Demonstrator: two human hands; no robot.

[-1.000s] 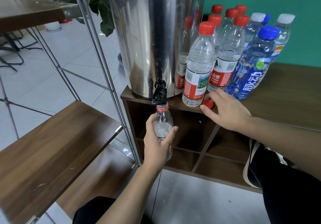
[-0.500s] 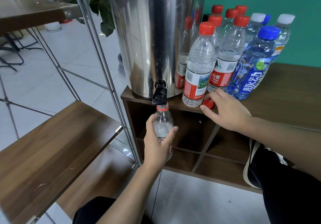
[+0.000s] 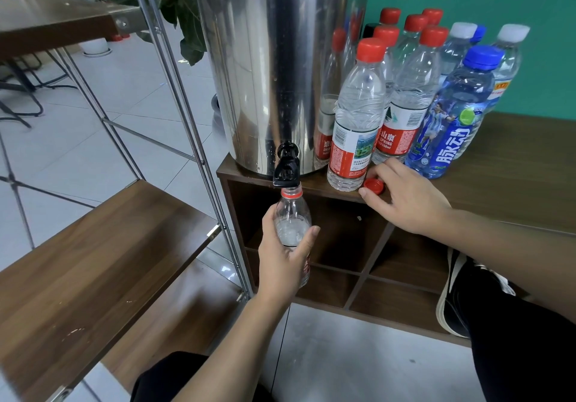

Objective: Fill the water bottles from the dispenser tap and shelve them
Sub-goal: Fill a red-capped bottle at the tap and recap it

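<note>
Hands: left (image 3: 285, 258) holds bottle (image 3: 293, 221) under tap (image 3: 286, 171); right (image 3: 405, 199) pinches cap (image 3: 374, 186).

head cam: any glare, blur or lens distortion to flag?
Head view: sharp overall; the steel dispenser tank mirrors the red-capped bottles in bright streaks; wide-angle bends the shelf uprights and stretches edges; soft floor-tile glare behind; the cabinet cubbies sit in shadow.

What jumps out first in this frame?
The steel dispenser on the cabinet top, its black tap over an uncapped bottle held by the left hand. Right hand touches a loose red cap beside clustered capped bottles.
</note>
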